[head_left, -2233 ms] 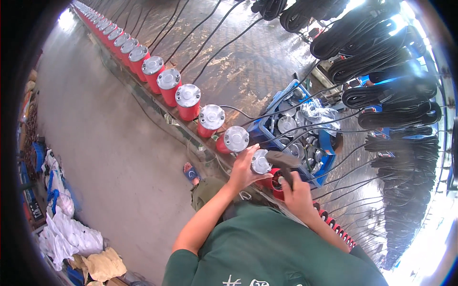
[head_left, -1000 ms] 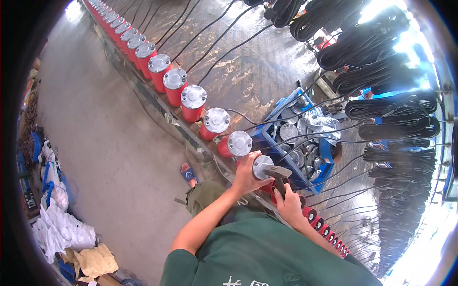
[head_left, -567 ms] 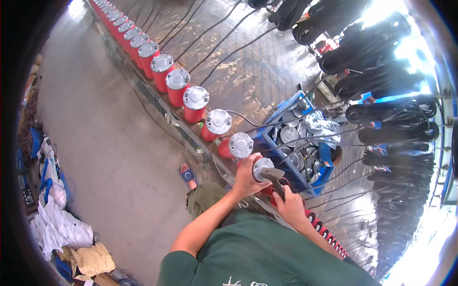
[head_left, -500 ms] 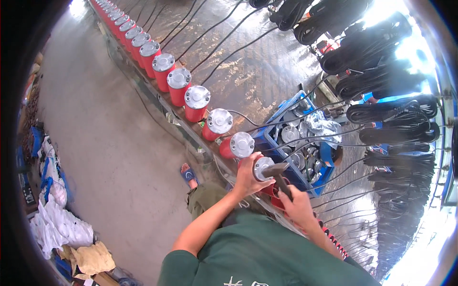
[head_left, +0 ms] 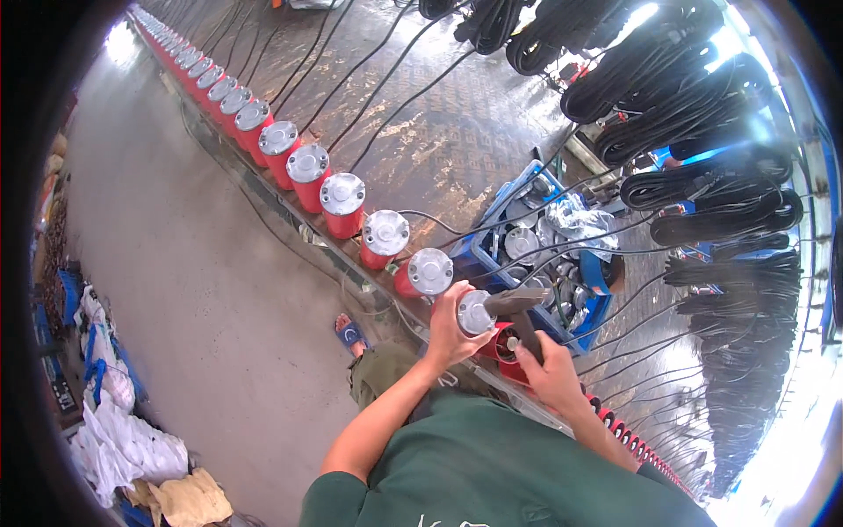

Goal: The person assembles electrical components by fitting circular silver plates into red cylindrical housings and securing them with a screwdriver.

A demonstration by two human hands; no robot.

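My left hand (head_left: 450, 332) is wrapped round a red cylindrical housing, whose round silver metal cap (head_left: 475, 313) faces up. In my right hand (head_left: 551, 373) is a hammer (head_left: 525, 329), gripped by its dark handle. The hammer's head lies at the cap's right side; whether it touches cannot be made out. Just right of the held housing stands an uncapped red housing (head_left: 502, 344) showing its dark inside, partly hidden by the hammer and my hand. Beyond my left hand, the nearest capped red cylinder (head_left: 430, 272) leans slightly in the row.
A long row of capped red cylinders (head_left: 308, 164) runs along the bench edge to the far left. The blue crate (head_left: 474, 256) holds loose metal caps. Black cables cross the bench (head_left: 421, 132) toward coiled black cable bundles (head_left: 729, 206). White sacking (head_left: 127, 443) lies at lower left.
The view has shifted slightly. The hammer head has moved from over the cap to its right side, uncovering more of the cap. My left hand keeps its hold.
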